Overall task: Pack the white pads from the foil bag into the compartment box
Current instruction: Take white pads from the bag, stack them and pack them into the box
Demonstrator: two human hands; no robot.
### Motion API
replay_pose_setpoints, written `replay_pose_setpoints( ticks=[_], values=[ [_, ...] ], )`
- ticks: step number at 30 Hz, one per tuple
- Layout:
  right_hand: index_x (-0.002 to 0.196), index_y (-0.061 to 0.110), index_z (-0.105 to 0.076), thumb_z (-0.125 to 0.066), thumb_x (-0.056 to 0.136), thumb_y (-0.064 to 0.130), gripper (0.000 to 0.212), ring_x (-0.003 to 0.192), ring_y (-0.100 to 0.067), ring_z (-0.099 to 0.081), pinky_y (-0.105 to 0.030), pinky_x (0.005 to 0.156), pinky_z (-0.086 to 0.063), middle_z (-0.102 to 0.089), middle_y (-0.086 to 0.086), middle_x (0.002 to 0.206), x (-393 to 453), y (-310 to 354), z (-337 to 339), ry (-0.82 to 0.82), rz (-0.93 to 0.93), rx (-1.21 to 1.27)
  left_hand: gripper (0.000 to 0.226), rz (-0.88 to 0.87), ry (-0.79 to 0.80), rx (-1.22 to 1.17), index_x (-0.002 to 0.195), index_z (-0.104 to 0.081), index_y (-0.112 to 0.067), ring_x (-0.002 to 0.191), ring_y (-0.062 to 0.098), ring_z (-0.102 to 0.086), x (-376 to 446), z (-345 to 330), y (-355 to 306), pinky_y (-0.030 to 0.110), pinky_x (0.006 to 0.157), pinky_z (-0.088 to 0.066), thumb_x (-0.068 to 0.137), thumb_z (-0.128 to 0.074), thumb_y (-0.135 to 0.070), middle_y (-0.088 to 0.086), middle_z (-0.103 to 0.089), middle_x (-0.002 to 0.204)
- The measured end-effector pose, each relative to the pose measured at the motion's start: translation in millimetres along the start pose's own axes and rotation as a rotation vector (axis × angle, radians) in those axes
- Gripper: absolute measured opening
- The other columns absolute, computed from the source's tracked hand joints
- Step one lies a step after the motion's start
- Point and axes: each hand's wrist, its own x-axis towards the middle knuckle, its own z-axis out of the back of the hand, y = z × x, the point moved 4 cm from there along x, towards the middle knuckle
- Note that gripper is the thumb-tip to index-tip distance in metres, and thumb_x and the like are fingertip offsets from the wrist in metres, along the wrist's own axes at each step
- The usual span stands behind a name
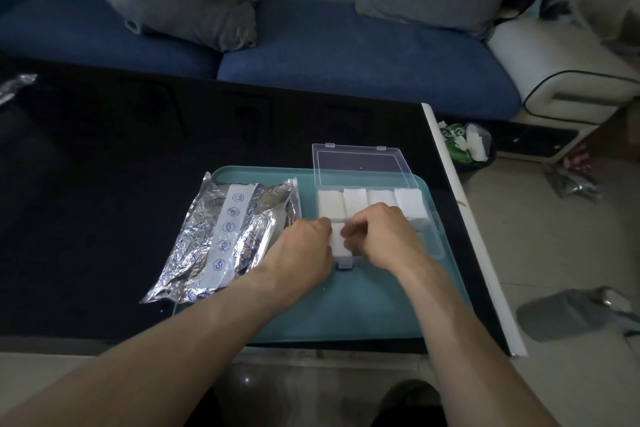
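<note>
Both hands, left hand (304, 246) and right hand (381, 236), pinch a white pad (337, 239) between them over the compartment box's (429, 218) near-left compartment.

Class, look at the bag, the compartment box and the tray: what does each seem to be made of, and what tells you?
Foil bag: metallised foil, shiny; it is silver and creased. Compartment box: clear hard plastic; the tray shows through its open lid. Tray: probably plastic, matte teal, with a smooth rounded rim.
</note>
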Motion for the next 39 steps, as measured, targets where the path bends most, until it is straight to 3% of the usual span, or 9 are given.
replay_pose_setpoints(
  ticks=[7, 11, 15, 17, 21, 24, 31, 34, 39],
  values=[
    [0.11, 0.02, -0.077, -0.075, 0.086, 0.008, 0.028, 0.099, -0.011, -0.069, -0.027, 0.095, -0.053, -0.075, 0.001, 0.111, 5.6, 0.4, -15.0, 0.042, 0.092, 0.083, 0.027, 0.055, -0.017, 0.003, 0.114, -0.066, -0.008, 0.095, 0.034, -0.068, 4.4, 2.8, 3.6, 0.042, 0.084, -0.056, 0.09, -0.054, -0.012, 0.016, -0.071, 0.106],
    [0.113, 0.023, -0.077, -0.077, 0.085, 0.019, 0.028, 0.084, -0.005, -0.064, -0.017, 0.081, -0.047, -0.074, 0.005, 0.102, 9.9, 0.9, -14.2, 0.075, 0.131, 0.052, 0.031, -0.005, 0.014, 0.056, 0.119, -0.065, -0.008, 0.1, 0.033, -0.067, -5.0, 14.1, -1.7, 0.041, 0.088, -0.053, 0.093, -0.054, -0.021, 0.016, -0.069, 0.112],
    [0.106, 0.024, -0.078, -0.068, 0.089, 0.02, 0.02, 0.067, 0.001, -0.05, -0.009, 0.065, -0.035, -0.054, 0.014, 0.071, 10.9, 9.2, 4.6, -0.173, 0.233, 0.184, 0.01, -0.2, -0.401, -0.191, 0.088, -0.069, -0.012, 0.061, 0.021, -0.062, -21.9, 60.0, -18.7, 0.04, 0.059, -0.052, 0.089, -0.061, -0.018, 0.001, -0.067, 0.07],
    [0.104, 0.023, -0.076, -0.068, 0.09, 0.021, 0.016, 0.069, -0.002, -0.053, -0.015, 0.069, -0.041, -0.056, 0.011, 0.072, 10.1, 13.5, 12.4, -0.273, 0.241, 0.269, 0.01, -0.18, -0.559, -0.156, 0.09, -0.064, -0.015, 0.062, 0.019, -0.058, -27.3, 78.9, -17.3, 0.037, 0.056, -0.048, 0.088, -0.065, -0.024, -0.003, -0.061, 0.073],
    [0.102, 0.023, -0.072, -0.07, 0.09, 0.017, 0.013, 0.067, -0.002, -0.055, -0.012, 0.065, -0.041, -0.06, 0.007, 0.075, 8.4, 20.1, 16.3, -0.366, 0.245, 0.367, 0.058, 0.105, -0.313, 0.158, 0.126, -0.049, -0.01, 0.108, 0.029, -0.052, -17.7, 71.5, 18.1, 0.038, 0.087, -0.043, 0.085, -0.063, -0.049, 0.011, -0.051, 0.117],
    [0.1, 0.022, -0.072, -0.069, 0.091, 0.014, 0.012, 0.066, 0.004, -0.056, -0.007, 0.062, -0.042, -0.062, 0.01, 0.08, 6.2, 28.1, 11.8, -0.345, 0.259, 0.392, 0.054, 0.289, -0.096, 0.289, 0.132, -0.047, -0.01, 0.123, 0.037, -0.045, -8.8, 66.8, 47.4, 0.045, 0.1, -0.04, 0.091, -0.055, -0.045, 0.018, -0.049, 0.131],
    [0.111, 0.014, -0.071, -0.072, 0.089, 0.018, 0.022, 0.078, 0.003, -0.064, -0.013, 0.075, -0.053, -0.067, 0.002, 0.105, -2.8, 58.5, -23.6, -0.111, 0.387, 0.311, 0.023, 0.399, -0.014, -0.133, 0.104, -0.061, -0.007, 0.078, 0.025, -0.065, 1.1, 76.4, 99.7, 0.03, 0.059, -0.046, 0.097, -0.044, -0.019, 0.013, -0.066, 0.098],
    [0.128, 0.014, -0.063, -0.076, 0.086, 0.022, 0.045, 0.099, -0.012, -0.064, -0.031, 0.091, -0.055, -0.063, -0.003, 0.121, -4.9, 73.1, -41.5, -0.016, 0.395, 0.218, 0.023, 0.411, 0.003, -0.182, 0.107, -0.063, -0.007, 0.081, 0.026, -0.066, 1.7, 74.3, 102.8, 0.031, 0.062, -0.051, 0.096, -0.045, -0.018, 0.014, -0.067, 0.1],
    [0.146, 0.018, -0.047, -0.084, 0.078, 0.027, 0.078, 0.116, -0.019, -0.056, -0.026, 0.093, -0.042, -0.055, -0.004, 0.137, -8.6, 86.7, -59.3, 0.079, 0.414, 0.023, 0.021, 0.394, 0.032, -0.259, 0.104, -0.063, -0.006, 0.071, 0.022, -0.064, 1.7, 66.7, 102.4, 0.025, 0.052, -0.048, 0.097, -0.046, -0.013, 0.012, -0.067, 0.093]
  ],
)
